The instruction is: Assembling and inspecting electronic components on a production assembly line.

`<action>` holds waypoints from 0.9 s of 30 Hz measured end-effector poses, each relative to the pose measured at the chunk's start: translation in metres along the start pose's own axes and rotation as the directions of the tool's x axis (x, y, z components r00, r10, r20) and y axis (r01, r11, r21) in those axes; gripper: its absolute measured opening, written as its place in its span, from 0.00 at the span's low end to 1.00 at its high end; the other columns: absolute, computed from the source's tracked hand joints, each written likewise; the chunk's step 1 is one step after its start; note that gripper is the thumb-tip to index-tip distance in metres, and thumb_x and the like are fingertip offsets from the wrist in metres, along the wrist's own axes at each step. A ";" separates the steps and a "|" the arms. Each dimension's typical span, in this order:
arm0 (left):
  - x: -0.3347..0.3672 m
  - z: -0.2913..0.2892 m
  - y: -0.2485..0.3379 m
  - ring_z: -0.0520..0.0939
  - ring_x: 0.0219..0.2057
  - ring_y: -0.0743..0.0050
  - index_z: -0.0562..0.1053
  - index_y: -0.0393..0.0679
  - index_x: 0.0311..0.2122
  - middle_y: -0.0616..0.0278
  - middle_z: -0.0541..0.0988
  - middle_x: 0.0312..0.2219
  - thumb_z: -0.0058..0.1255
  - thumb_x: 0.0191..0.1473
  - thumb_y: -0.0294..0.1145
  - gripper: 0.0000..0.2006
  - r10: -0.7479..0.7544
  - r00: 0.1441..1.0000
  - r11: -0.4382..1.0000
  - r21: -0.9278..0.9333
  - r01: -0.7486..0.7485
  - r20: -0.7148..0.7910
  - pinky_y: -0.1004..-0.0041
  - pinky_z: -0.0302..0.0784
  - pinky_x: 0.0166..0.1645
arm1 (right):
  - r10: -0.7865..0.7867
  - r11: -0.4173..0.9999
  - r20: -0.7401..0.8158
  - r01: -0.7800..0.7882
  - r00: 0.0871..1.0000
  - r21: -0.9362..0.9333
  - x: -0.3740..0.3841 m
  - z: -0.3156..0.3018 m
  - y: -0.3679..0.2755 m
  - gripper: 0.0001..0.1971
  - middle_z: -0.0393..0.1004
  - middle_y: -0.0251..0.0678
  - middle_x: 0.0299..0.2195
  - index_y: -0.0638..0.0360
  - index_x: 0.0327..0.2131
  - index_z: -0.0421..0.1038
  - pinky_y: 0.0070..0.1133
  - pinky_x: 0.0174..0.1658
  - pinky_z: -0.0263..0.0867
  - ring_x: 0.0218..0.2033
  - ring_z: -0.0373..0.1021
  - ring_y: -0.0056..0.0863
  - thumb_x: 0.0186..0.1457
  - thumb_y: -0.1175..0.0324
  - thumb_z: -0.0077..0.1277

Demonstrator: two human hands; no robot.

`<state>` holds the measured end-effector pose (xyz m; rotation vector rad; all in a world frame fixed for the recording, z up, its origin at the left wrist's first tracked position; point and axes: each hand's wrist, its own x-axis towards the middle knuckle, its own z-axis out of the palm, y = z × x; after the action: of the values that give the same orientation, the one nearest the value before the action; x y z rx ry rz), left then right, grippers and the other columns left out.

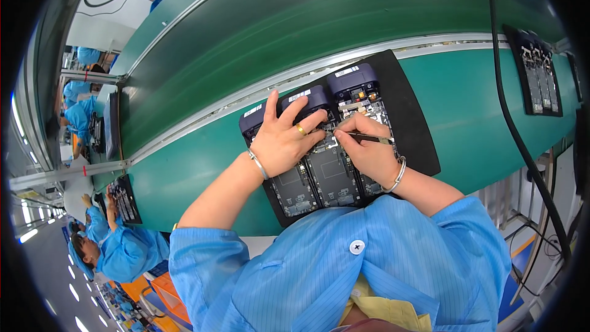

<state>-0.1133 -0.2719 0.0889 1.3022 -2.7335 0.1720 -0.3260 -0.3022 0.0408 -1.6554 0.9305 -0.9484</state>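
Three handheld electronic devices with opened backs and bare circuit boards lie side by side on a black mat (413, 124). My left hand (278, 146) is spread across the left device (293, 192) and the middle device (332, 173), its fingertips on their upper parts. Pinched in my right hand (373, 158) is a pair of dark tweezers (372, 138), the tip pointing left at the upper board of the middle device. My right wrist lies over part of the right device (353, 79). Whether the tweezers grip a small part is too fine to tell.
Beyond a metal rail runs a green conveyor belt (307, 18). Another mat with similar devices (536, 74) lies at the far right of the green bench (461, 98). A black cable (505, 98) hangs there. At left, a co-worker in blue (126, 249) reaches toward more devices (125, 200).
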 end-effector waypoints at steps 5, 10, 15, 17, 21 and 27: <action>0.000 -0.001 0.001 0.63 0.59 0.58 0.81 0.59 0.37 0.73 0.71 0.50 0.52 0.50 0.37 0.09 -0.001 1.000 0.999 0.034 0.001 -0.002 0.33 0.47 0.63 | 0.023 0.999 0.030 -0.024 0.999 0.023 0.000 0.001 0.000 0.05 0.75 0.34 0.26 0.65 0.27 0.70 0.17 0.28 0.66 0.26 0.70 0.18 0.51 0.79 0.57; 0.000 0.002 0.002 0.63 0.59 0.57 0.81 0.59 0.36 0.74 0.71 0.50 0.54 0.46 0.35 0.10 -0.002 1.000 1.000 0.024 0.002 -0.011 0.34 0.45 0.64 | -0.020 0.999 0.023 0.021 1.000 -0.050 0.001 0.003 -0.003 0.05 0.75 0.35 0.25 0.64 0.27 0.71 0.18 0.28 0.66 0.25 0.70 0.20 0.51 0.79 0.58; -0.001 0.004 0.003 0.62 0.59 0.57 0.81 0.60 0.35 0.74 0.71 0.50 0.56 0.41 0.32 0.13 -0.002 1.000 1.000 0.016 0.002 -0.028 0.35 0.43 0.64 | -0.033 0.998 0.016 0.033 0.999 -0.051 0.001 0.004 -0.003 0.05 0.75 0.36 0.25 0.64 0.27 0.71 0.20 0.28 0.65 0.25 0.71 0.24 0.50 0.79 0.58; 0.000 0.002 0.003 0.62 0.60 0.56 0.81 0.59 0.36 0.73 0.71 0.50 0.56 0.41 0.32 0.13 -0.007 1.000 1.000 0.003 0.007 -0.005 0.34 0.44 0.64 | -0.069 0.994 0.004 0.070 0.998 -0.079 0.002 0.004 -0.005 0.05 0.75 0.37 0.24 0.64 0.26 0.70 0.22 0.28 0.65 0.24 0.71 0.27 0.49 0.79 0.57; 0.000 0.004 0.004 0.63 0.60 0.55 0.81 0.58 0.35 0.72 0.71 0.50 0.56 0.41 0.32 0.12 -0.012 1.000 1.000 -0.013 0.012 -0.021 0.33 0.45 0.64 | -0.075 0.991 0.010 0.075 0.997 -0.114 0.003 0.006 -0.007 0.05 0.75 0.37 0.24 0.63 0.25 0.70 0.23 0.28 0.65 0.24 0.71 0.30 0.49 0.79 0.57; -0.004 0.004 0.012 0.63 0.60 0.54 0.81 0.56 0.35 0.71 0.72 0.51 0.53 0.49 0.36 0.09 -0.032 0.999 0.999 0.025 0.032 -0.019 0.34 0.44 0.64 | -0.040 0.994 -0.011 0.039 0.999 -0.100 0.002 0.008 -0.006 0.06 0.73 0.37 0.22 0.64 0.24 0.69 0.23 0.28 0.65 0.23 0.71 0.28 0.49 0.78 0.57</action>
<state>-0.1204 -0.2624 0.0839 1.3432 -2.7023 0.2157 -0.3168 -0.2991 0.0454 -1.7593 0.9710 -0.9535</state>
